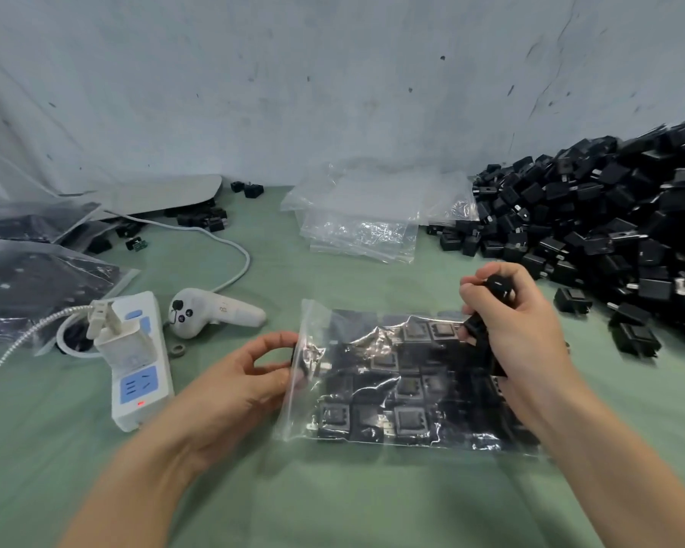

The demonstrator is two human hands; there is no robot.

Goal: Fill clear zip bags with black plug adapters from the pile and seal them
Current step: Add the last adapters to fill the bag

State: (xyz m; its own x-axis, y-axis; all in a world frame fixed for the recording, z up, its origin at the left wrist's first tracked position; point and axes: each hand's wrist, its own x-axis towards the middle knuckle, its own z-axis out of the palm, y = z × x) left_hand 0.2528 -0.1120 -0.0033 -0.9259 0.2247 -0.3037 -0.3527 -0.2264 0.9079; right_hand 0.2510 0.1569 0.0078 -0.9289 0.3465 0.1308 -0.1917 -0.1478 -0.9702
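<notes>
Zip bag, holding plug adapters, lies near the table's front edge. Left hand pinches its left rim; right hand grips loose adapters at its far-right corner.

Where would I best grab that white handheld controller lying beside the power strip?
Take the white plastic handheld controller by its slim handle, coming from above: it lies flat on the green cloth, handle pointing right, clear of its buttoned round head.
</notes>
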